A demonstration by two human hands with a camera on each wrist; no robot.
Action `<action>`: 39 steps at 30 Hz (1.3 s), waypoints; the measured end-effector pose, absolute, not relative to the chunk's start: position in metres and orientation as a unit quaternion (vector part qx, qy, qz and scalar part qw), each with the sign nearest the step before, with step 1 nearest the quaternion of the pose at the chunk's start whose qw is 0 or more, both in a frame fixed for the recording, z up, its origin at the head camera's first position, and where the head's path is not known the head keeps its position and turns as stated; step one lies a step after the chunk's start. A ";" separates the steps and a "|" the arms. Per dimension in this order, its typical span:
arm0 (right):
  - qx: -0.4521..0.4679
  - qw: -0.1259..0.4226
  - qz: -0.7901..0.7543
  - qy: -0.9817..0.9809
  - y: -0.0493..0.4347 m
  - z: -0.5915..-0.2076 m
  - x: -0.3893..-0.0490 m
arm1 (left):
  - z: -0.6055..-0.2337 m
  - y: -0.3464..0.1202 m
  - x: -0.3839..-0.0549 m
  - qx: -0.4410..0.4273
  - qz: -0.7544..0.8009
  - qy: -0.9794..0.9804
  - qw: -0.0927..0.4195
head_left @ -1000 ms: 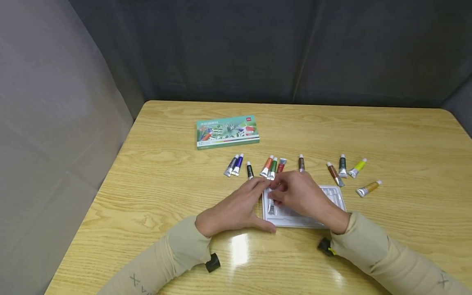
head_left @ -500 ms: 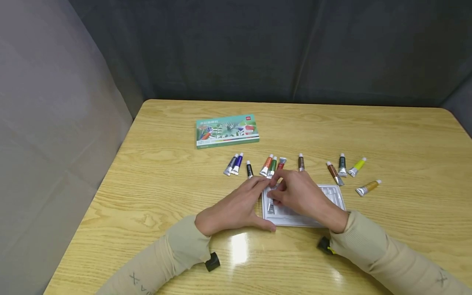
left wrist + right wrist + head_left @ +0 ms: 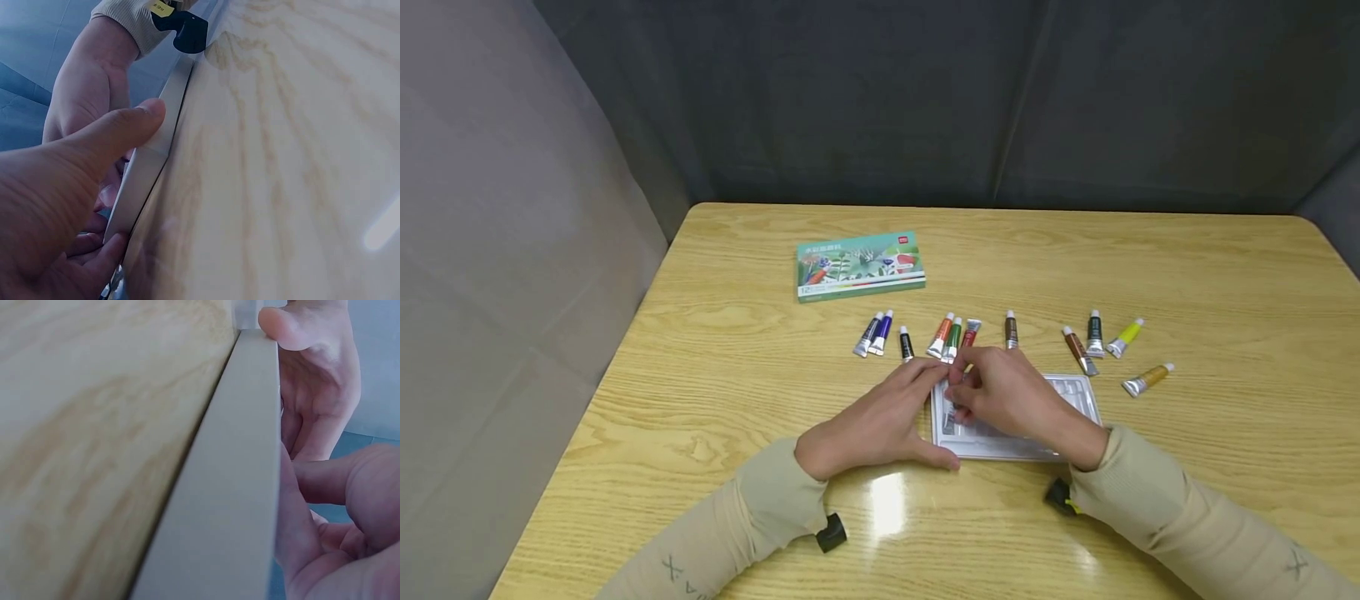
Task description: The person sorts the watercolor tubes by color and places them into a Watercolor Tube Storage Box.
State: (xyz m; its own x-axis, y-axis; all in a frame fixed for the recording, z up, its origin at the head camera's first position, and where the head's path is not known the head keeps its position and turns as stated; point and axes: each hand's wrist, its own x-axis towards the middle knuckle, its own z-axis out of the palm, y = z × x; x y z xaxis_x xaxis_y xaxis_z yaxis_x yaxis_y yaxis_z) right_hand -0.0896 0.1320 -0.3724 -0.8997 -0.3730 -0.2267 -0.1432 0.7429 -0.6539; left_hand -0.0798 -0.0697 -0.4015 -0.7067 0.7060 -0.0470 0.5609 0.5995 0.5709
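A white plastic tray [image 3: 1000, 452] with moulded slots lies on the wooden table. My left hand [image 3: 876, 421] holds its left end, thumb at the near corner and fingers toward the far corner. In the left wrist view the thumb lies against the tray's side wall [image 3: 147, 165]. My right hand [image 3: 1018, 396] reaches over the tray, its curled fingers pinching a paint tube [image 3: 949, 424] in the leftmost slot. The tube's silver crimped end shows toward me; the fingers hide the rest. In the right wrist view, the tray's side [image 3: 219, 469] hides part of the fingers.
Several loose paint tubes lie beyond the tray: blue [image 3: 882, 332], black [image 3: 906, 342], orange [image 3: 941, 334], green [image 3: 952, 339], red [image 3: 971, 333] and brown [image 3: 1012, 330]. More, including yellow [image 3: 1126, 337] and ochre [image 3: 1148, 379], lie at right. A green paint box [image 3: 861, 267] stands behind.
My right fingers have shifted slightly over the tube, with a fingertip now lower along it. The left hand and the tray have kept their places.
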 end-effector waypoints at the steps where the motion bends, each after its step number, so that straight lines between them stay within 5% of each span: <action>1: -0.141 0.174 -0.331 0.917 0.132 -0.372 -0.090 | -0.402 -0.070 -0.080 0.358 0.269 0.884 0.136; 39: -0.151 0.183 -0.332 0.913 0.144 -0.361 -0.096 | -0.403 -0.070 -0.081 0.364 0.262 0.885 0.125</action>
State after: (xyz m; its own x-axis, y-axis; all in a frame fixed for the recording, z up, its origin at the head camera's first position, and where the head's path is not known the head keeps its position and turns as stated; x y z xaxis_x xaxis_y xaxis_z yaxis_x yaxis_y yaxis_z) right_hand -0.0959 0.1440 -0.3606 -0.8875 -0.3974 -0.2332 -0.1551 0.7341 -0.6610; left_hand -0.0808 -0.0702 -0.4027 -0.7035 0.7101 -0.0293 0.5794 0.5969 0.5550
